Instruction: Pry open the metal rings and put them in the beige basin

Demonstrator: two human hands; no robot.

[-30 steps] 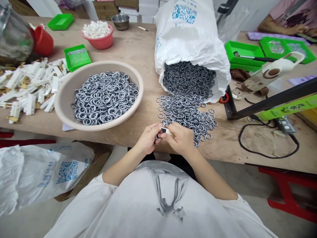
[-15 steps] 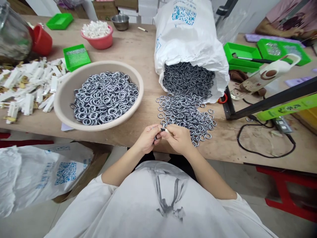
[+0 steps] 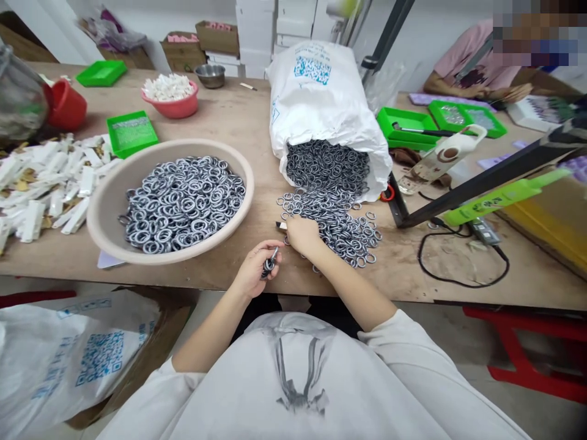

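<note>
A: What are the fingers doing?

B: At lower centre, the left hand point(image 3: 254, 269) is curling around several grey rings point(image 3: 269, 264); overlap is hiding their number. The right hand point(image 3: 302, 235) is closing on a small dark-tipped tool point(image 3: 280, 225), beside the left edge of the loose ring pile point(image 3: 343, 226). Whether it's gripping a ring too, I can't tell.

A: How would you be handling that well?

B: I'd be cupping the rings loosely, turning the dark tip away from the left fingers, and working low so nothing is scattering.

A: And the counts?

B: One tool, one pile lying on the table point(image 3: 238, 122), one ring-filled basin point(image 3: 107, 198) at left. Two white sacks: one spilling rings at upper centre point(image 3: 316, 113), another lying lower left. Two bowls, red point(image 3: 183, 110) and steel point(image 3: 210, 80), are sitting upper left. Loose rings: beyond counting.
</note>
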